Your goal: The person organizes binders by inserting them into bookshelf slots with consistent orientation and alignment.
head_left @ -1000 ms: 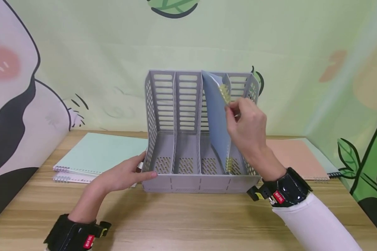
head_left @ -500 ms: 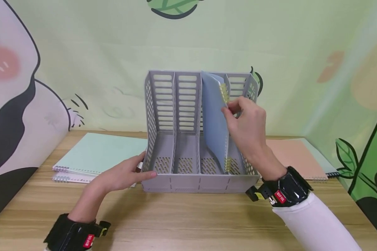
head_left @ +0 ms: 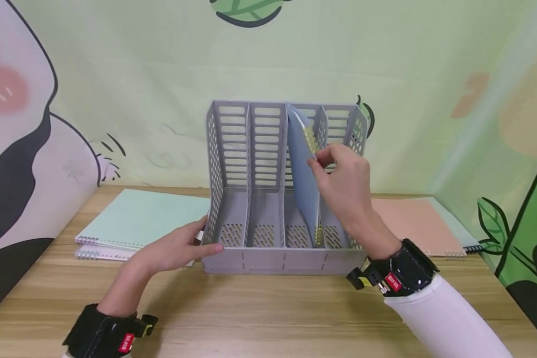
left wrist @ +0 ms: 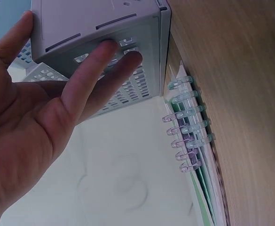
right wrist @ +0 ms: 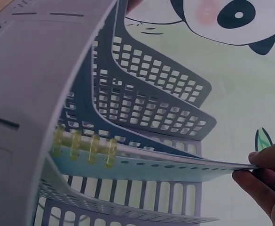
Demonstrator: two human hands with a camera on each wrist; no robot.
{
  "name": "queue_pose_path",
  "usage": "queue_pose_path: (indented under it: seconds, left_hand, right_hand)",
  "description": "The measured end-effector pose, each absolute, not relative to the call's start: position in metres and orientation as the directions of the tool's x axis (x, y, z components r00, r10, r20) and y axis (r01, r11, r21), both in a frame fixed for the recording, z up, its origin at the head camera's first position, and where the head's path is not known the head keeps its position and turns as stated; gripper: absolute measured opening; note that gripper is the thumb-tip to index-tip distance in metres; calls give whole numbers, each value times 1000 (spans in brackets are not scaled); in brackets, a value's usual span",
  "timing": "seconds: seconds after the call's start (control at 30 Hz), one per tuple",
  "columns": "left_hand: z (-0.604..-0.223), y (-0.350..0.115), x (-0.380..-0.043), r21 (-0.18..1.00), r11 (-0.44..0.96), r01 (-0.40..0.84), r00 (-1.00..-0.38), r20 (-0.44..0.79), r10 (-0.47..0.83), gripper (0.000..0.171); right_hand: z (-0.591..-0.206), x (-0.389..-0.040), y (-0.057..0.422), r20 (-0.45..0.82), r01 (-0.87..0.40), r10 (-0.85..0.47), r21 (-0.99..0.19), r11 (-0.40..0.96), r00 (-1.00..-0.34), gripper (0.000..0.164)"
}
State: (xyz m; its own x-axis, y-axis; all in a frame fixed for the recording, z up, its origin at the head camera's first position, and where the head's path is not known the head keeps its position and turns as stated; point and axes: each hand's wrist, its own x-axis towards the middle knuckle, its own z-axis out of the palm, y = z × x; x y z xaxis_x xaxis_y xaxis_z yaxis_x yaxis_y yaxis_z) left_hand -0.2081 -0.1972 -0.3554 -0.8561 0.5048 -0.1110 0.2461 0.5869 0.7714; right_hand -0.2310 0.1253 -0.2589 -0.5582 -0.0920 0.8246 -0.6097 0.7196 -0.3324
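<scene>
A light-purple file rack (head_left: 264,262) with several upright compartments stands on the table. My left hand (head_left: 174,250) rests against its front left corner, thumb on the front wall. In the left wrist view, two fingers (left wrist: 88,77) lie nearly straight along the rack's side. My right hand (head_left: 345,186) pinches the spine edge of a blue spiral notebook (head_left: 302,171) between thumb and fingers. Yellow rings line that edge at top and bottom. Upright and slightly slanted, the notebook stands inside the third compartment from the left, as the right wrist view (right wrist: 142,170) also shows from the side.
Left of the rack lies a stack of spiral notebooks, a mint one (head_left: 147,216) on top. To the right, a peach notebook (head_left: 416,223) overlaps a pale green one (head_left: 456,223). A printed cloth (head_left: 161,99) hangs behind the wooden table (head_left: 250,313).
My right hand has shifted slightly left and down, carrying the notebook's spine edge left within its compartment. My left hand has stayed at the rack's corner.
</scene>
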Motion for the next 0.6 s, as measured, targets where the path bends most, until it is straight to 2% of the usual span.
queue_pose_path:
  seconds: [0.2, 0.6]
  left_hand:
    - [-356, -197, -209, 776, 584, 240, -855, -116, 505, 91]
    - [-356, -196, -209, 780, 575, 246, -853, -107, 511, 89]
  right_hand:
    - [-272, -234, 125, 808, -618, -116, -341, 709, -578, 12]
    - [-278, -236, 124, 696, -540, -96, -453, 709, -712, 18]
